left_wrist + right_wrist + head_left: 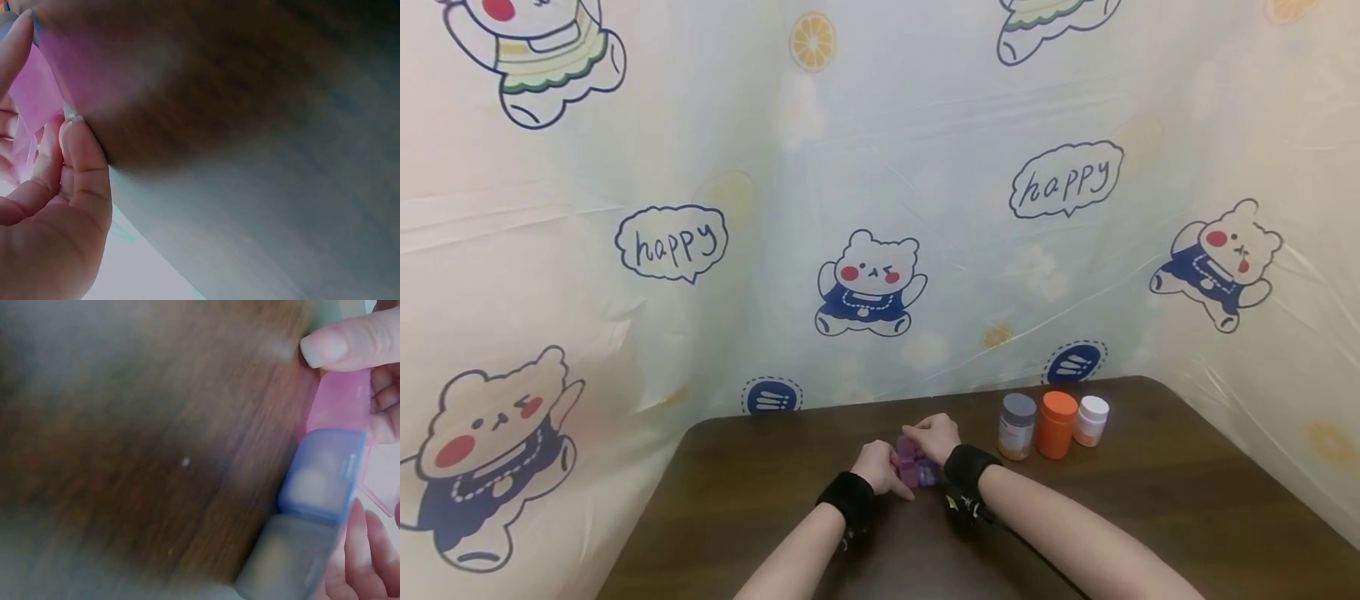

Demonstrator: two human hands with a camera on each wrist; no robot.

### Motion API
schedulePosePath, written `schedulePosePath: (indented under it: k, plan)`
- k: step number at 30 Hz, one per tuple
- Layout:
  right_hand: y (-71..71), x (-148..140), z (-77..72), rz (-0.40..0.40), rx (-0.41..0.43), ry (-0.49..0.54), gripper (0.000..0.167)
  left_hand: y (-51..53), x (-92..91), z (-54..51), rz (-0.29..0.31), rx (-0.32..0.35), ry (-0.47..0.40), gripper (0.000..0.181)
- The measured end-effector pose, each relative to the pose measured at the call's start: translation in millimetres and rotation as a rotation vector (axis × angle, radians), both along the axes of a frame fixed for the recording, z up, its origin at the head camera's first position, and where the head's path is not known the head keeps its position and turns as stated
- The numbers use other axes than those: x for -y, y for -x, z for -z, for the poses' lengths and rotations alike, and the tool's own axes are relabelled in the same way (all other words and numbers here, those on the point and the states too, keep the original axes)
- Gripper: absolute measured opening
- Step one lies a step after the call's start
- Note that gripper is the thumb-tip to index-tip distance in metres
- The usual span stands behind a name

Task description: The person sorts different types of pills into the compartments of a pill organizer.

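A small pill organizer (917, 472), with translucent pink, blue and grey compartments, is between both hands above the table's middle. My left hand (877, 467) grips its pink left end, with the thumb stretched out in front. From behind and to the right, my right hand (936, 437) pinches the top with its fingertips. In the right wrist view, the blue compartment (324, 475) and the grey compartment (287, 556) look closed, with pale blurred shapes inside. Beside them, the pink compartment (340, 403) has a clear pink flap (381, 478) sticking out. Fingers partly hide the organizer.
A grey-lidded bottle (1017, 429), an orange bottle (1056, 425) and a white-capped bottle (1091, 421) stand to the right on the dark wooden table (737, 500). Behind it hangs a cartoon-printed curtain (955, 317). A dark cable (1037, 554) trails beneath the right forearm.
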State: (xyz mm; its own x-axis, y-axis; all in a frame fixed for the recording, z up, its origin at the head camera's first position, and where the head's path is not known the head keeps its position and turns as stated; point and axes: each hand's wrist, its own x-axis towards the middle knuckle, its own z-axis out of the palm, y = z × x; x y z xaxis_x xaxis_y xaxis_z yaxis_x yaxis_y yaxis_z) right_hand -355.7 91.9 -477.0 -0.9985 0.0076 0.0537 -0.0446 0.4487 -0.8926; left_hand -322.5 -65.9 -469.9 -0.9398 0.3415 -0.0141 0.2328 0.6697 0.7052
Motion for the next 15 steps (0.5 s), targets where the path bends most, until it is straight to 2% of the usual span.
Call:
schedulePosePath:
  k: [5, 10, 13, 15]
  plan:
    - [-11.2, -6.8, -14.4, -0.005, -0.038, -0.034, 0.026, 1.4, 0.8, 4.0, 0.004, 0.009, -0.009, 0.036]
    - [-26.7, -19.1, -32.2, -0.062, -0.137, -0.158, 0.023, -0.3, 8.1, 4.8, 0.043, 0.015, 0.015, 0.05]
    - [-36.0, -33.4, -39.5, -0.126, -0.23, -0.277, 0.018, -6.3, 14.7, 0.1, 0.068, -0.01, 0.056, 0.058]
    - [-42.7, -46.2, -43.5, -0.179, -0.331, -0.376, 0.016, -13.0, 19.2, -3.6, 0.074, -0.041, 0.08, 0.06]
